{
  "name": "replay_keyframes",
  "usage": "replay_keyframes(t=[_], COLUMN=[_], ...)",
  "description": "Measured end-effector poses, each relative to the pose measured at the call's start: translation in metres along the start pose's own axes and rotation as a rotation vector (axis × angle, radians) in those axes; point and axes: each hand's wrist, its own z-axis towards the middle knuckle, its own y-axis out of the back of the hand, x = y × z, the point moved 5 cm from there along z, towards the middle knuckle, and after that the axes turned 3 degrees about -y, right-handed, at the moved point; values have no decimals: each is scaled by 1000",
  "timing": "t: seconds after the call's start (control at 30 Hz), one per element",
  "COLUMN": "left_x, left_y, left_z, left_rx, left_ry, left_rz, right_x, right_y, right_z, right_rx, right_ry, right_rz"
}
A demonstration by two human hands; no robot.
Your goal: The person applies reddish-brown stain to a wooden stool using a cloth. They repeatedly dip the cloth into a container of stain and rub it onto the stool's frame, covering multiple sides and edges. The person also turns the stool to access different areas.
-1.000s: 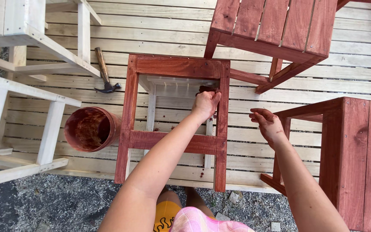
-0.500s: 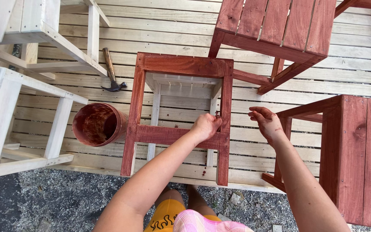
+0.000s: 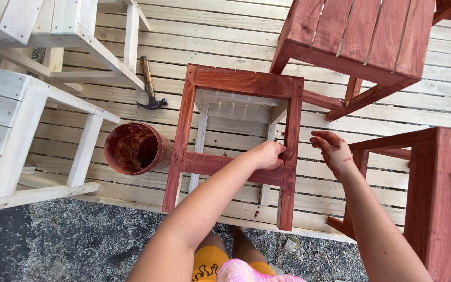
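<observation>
Red-stained stool frame point(image 3: 238, 83): left hand point(image 3: 268, 155) clenched against its lower rail, seemingly rubbing stain; right hand point(image 3: 334, 151) released, hovering beside; stain pot point(image 3: 134, 149) near.

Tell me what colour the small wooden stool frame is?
Reddish-brown stain on the small wooden stool frame, clearest in the head view.

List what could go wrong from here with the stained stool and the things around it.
The left hand presses on the red-stained wooden stool frame, so fresh stain may smear. The stain-marked right hand hovers close to the red-stained wooden table and might mark it. The round stain-coated tub beside the stool's leg might get knocked over.
</observation>
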Motion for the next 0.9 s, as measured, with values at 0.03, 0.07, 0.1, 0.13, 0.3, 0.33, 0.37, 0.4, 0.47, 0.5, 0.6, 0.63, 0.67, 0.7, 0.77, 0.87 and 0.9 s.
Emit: replay_keyframes(t=[0.03,0.07,0.1,0.13,0.3,0.33,0.37,0.4,0.47,0.5,0.6,0.63,0.67,0.7,0.77,0.87,0.9], left_x=[1,0,0,1,-1,1,7,13,25,32,47,53,60,67,83,97,99], left_y=[2,4,5,6,25,31,39,48,62,68,82,87,92,97,107,122,126], left_z=[3,7,8,7,-10,-17,-26,-36,-52,-59,-80,-86,-93,-99,-114,-132,-137], left_rx=[33,68,105,122,235,241,246,251,272,281,304,308,312,315,359,362,353], left_ry=[-29,-55,-80,-69,-80,-86,-89,-91,-62,-45,-97,-96,-95,-94,-56,-47,-52], left_rz=[18,36,51,40,144,159,175,194,243,266,419,441,462,485,552,634,658], right_x=[4,7,11,15,41,45,50,54,61,64,72,73,74,75,79,75,72], right_y=[1,1,0,-2,-14,-18,-23,-30,-46,-55,-90,-102,-114,-125,-158,-202,-217], right_z=[-1,-2,-3,-6,-20,-24,-26,-27,-28,-28,-22,-22,-22,-22,-24,-24,-23], right_rx=[-13,-24,-33,-38,-34,-30,-23,-16,-20,-20,26,42,60,77,249,455,514], right_ry=[12,22,28,20,82,88,96,105,115,121,133,130,127,126,201,148,102], right_rz=[-5,-8,-12,5,44,47,53,60,64,64,107,55,1,-53,-157,-277,-311])
